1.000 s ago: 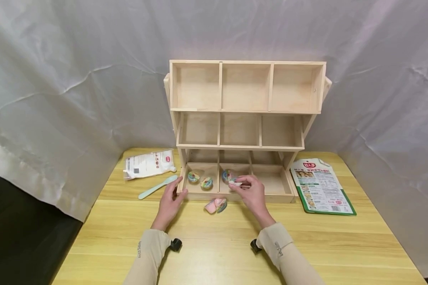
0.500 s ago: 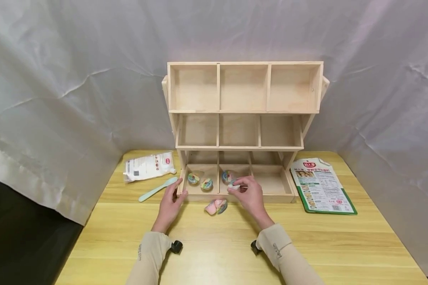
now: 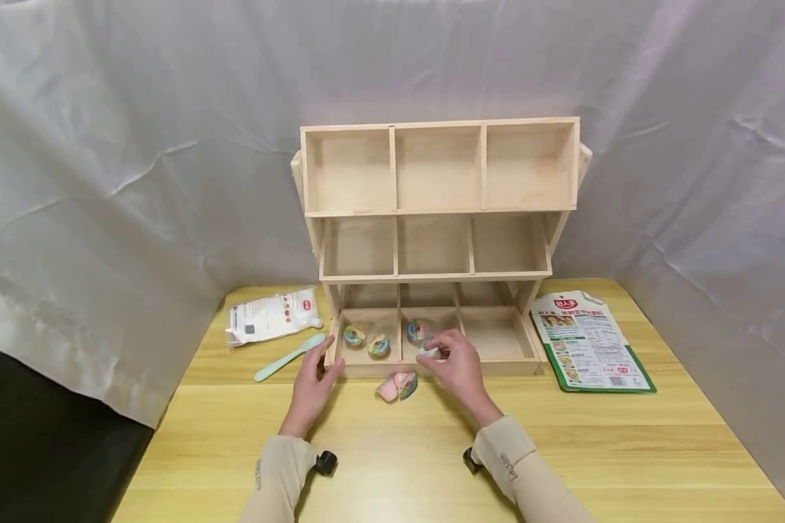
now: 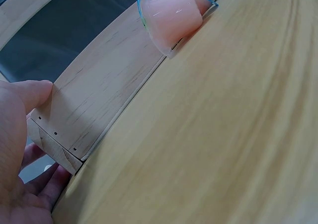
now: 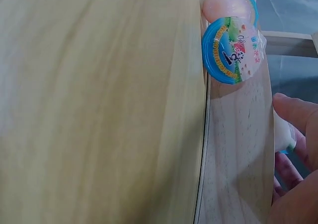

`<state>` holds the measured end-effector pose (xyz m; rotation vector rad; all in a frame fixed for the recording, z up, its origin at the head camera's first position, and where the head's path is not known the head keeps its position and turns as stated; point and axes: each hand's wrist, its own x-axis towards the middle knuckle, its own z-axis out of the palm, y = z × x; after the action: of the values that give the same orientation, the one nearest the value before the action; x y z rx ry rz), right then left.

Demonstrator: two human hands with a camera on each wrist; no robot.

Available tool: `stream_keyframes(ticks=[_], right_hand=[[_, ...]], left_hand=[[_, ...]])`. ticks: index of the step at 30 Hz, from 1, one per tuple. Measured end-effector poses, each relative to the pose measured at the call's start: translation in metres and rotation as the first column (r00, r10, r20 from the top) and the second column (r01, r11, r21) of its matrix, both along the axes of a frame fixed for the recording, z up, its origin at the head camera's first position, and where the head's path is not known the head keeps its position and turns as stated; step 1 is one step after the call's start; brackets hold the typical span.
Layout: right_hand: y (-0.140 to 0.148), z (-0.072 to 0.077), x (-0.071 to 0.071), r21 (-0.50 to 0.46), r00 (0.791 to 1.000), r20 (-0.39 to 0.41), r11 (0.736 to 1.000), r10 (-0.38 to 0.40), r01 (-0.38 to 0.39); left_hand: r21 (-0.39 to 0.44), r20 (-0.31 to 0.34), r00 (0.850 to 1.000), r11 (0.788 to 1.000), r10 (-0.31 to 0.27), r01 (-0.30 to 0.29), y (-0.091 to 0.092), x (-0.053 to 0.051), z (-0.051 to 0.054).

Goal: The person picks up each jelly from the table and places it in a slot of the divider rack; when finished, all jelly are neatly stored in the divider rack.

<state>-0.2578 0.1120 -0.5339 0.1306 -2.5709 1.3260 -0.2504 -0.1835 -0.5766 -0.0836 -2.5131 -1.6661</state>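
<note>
A three-tier wooden storage rack (image 3: 440, 215) with divided compartments stands at the back of the table. My left hand (image 3: 312, 388) grips the left front corner of its bottom tray (image 4: 99, 85), thumb on the front board and fingers round the side. Over the middle bottom compartment, my right hand (image 3: 458, 370) pinches a small jelly cup (image 5: 283, 134), mostly hidden by the fingers. Another jelly cup (image 3: 417, 331) sits behind it in that compartment. Two jelly cups (image 3: 379, 345) lie in the left bottom compartment. Two pink jelly cups (image 5: 233, 50) lie on their sides against the tray's front.
Left of the rack lie a white printed pouch (image 3: 273, 317) and a pale green spoon (image 3: 289, 357). A white and green seasoning packet (image 3: 592, 341) lies flat on the right. Grey cloth (image 3: 105, 131) hangs behind and at both sides of the wooden table (image 3: 392, 465).
My right hand has lowered the jelly cup slightly within the middle compartment. The left hand keeps its place on the tray corner. The head view has tilted a little.
</note>
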Motion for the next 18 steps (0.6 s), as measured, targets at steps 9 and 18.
stream_keyframes(ticks=[9, 18], right_hand=[[-0.0004, -0.0005, 0.0006, 0.029, 1.000, 0.010, 1.000, -0.004, 0.003], [-0.0004, 0.0000, 0.0017, 0.051, 1.000, 0.005, 0.999, -0.004, 0.004]], left_hand=[[0.001, 0.022, 1.000, 1.000, 0.002, -0.002, 0.0003, 0.0017, -0.0001], [0.006, 0.026, 1.000, 1.000, -0.002, 0.002, -0.0004, 0.0011, 0.0009]])
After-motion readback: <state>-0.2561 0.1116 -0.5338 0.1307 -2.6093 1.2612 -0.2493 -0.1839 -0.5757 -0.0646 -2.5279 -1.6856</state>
